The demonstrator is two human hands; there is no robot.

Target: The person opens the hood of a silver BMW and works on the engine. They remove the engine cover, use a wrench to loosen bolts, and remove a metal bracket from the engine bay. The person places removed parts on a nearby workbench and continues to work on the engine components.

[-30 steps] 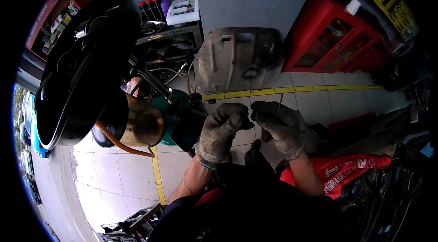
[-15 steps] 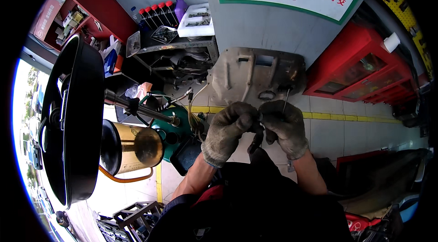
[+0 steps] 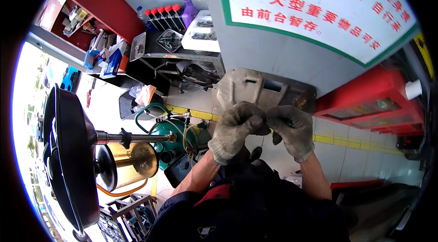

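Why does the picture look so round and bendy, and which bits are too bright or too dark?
In the head view, the wide fisheye lens bows the white sign with a green border and leaves black corners; at its left edge, the outdoor area glares white; at its bottom, the person's dark clothing sinks nearly to black.

From where I stood I counted one left grip (image 3: 238, 130) and one right grip (image 3: 294, 132), both gloved, mid-frame. Toward the upper left were five red-capped bottles (image 3: 164, 18), one purple bottle (image 3: 188, 13), one white foam tray (image 3: 200, 43) and two shallow trays (image 3: 138, 46). At left I made out one black round pan (image 3: 76, 160), one gold-coloured cylinder (image 3: 130, 162) and one green tank (image 3: 167, 131); two signs (image 3: 315, 4) hung along the top.
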